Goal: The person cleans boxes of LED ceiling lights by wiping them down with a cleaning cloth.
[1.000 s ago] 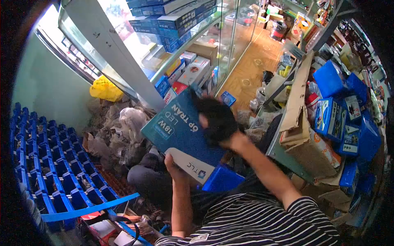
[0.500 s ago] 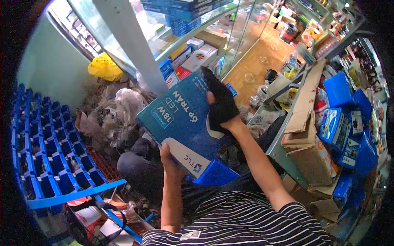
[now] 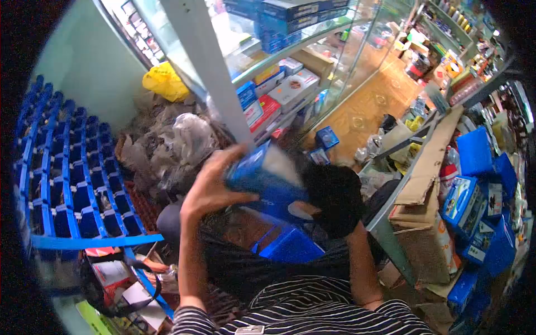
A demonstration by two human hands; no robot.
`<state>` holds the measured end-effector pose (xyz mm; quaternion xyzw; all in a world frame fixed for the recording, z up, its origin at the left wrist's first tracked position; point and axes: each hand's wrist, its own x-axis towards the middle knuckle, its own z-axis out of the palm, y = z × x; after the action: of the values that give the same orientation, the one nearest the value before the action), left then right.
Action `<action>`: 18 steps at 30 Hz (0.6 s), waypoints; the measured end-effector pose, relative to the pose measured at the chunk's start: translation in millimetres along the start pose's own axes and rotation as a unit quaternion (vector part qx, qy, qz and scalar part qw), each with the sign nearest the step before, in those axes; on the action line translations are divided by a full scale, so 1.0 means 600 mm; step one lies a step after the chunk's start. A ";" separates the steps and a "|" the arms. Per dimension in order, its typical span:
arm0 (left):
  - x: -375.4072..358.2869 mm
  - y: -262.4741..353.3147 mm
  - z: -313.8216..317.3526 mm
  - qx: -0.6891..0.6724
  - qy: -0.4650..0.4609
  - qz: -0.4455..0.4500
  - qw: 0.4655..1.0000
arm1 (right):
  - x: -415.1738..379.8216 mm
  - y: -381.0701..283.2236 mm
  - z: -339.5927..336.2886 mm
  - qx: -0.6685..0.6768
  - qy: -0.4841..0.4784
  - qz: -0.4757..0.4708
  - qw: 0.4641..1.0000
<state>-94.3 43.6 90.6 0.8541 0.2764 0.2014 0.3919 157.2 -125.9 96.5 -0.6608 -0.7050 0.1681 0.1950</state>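
Note:
A blue cardboard LED light box (image 3: 268, 181), blurred by motion, is held over my lap. My left hand (image 3: 215, 184) is bare and grips its left end, thumb on the near side and fingers over the far edge. At the box's right side is my right hand (image 3: 335, 201) in a black glove, its thumb pressed against the cardboard; the other fingers are blurred or hidden. Below, a plain bright blue box (image 3: 293, 244) rests on my lap.
Blue plastic bins (image 3: 78, 184) are stacked at left. Crumpled clear plastic bags (image 3: 192, 134) and a yellow bag (image 3: 164, 81) lie by the glass cabinet's post (image 3: 206, 61). At right are torn cardboard (image 3: 427, 162) and several blue boxes (image 3: 460, 198). Small blue boxes (image 3: 326, 137) are on the floor.
The LED light box has been turned, so its large printed face no longer shows. My left hand has moved up to its left end; my gloved right hand has moved lower and to the right.

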 end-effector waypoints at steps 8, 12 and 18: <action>-0.030 -0.007 0.137 0.032 0.096 0.052 0.994 | 0.050 -0.006 0.090 0.150 0.218 -0.070 0.962; -0.028 -0.006 0.147 0.070 0.120 0.037 0.990 | 0.112 -0.010 0.117 0.278 0.281 0.045 0.918; -0.034 -0.005 0.128 0.163 0.107 0.158 0.968 | 0.102 0.027 0.087 0.356 0.200 0.192 0.893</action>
<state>-67.9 -10.5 38.4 0.9127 0.2073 0.3032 0.1791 142.3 -63.0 46.4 -0.6895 -0.4037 0.3062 0.5176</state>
